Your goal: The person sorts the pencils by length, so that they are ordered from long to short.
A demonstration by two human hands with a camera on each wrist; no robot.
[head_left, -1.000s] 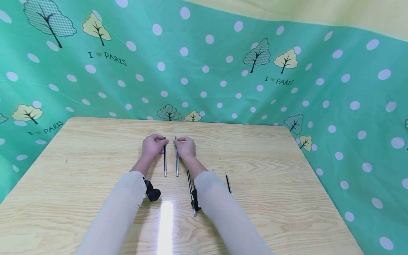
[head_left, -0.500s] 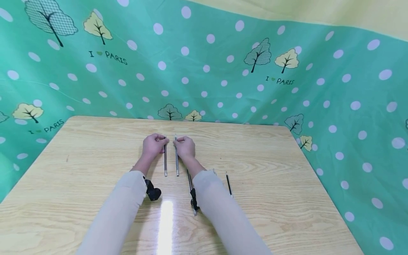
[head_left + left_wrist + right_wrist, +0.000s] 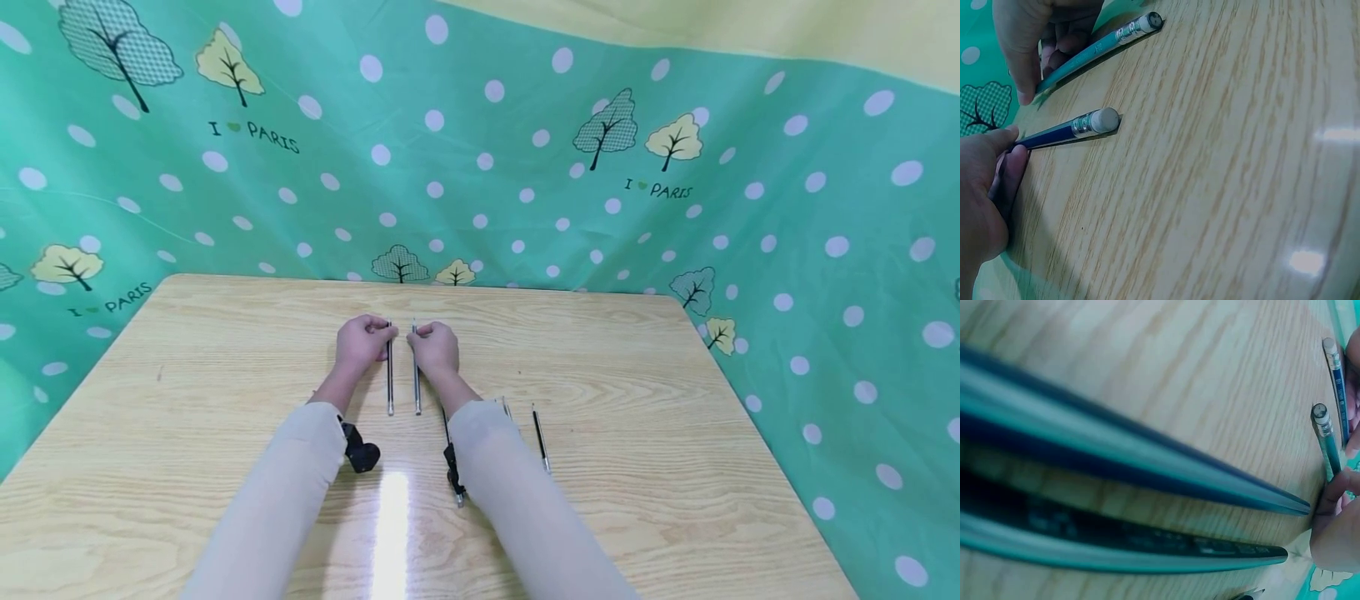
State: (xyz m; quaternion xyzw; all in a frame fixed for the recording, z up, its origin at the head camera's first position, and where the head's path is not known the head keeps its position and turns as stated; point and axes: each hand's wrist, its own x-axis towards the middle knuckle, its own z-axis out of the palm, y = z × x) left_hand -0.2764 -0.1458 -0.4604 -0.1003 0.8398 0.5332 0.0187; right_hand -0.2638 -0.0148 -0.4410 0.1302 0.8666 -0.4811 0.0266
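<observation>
Side by side at the table's far middle lie two pencils, roughly parallel with a small gap between them. My left hand (image 3: pixel 362 343) pinches the dark blue pencil (image 3: pixel 1057 133) near its far end; its white eraser points back toward me. The other, a green pencil (image 3: pixel 1330 447) with a metal band and a dark-looking eraser end, is pinched by the thumb and fingers of my right hand (image 3: pixel 438 347). Both pencils rest on or very close to the wood. The left wrist view hides their far ends behind the fingers.
More pencils lie nearer me on the wooden table (image 3: pixel 247 358): a dark pencil (image 3: pixel 447 427) partly under my right forearm, and a black pencil (image 3: pixel 540 437) to its right. Two pencils loom large in the right wrist view, one blue-edged pencil (image 3: pixel 1147 440) among them. A patterned green cloth (image 3: pixel 480 150) hangs behind.
My right forearm has shifted slightly left, uncovering more of the rightmost black pencil. Both hands keep pinching their pencils almost in place.
</observation>
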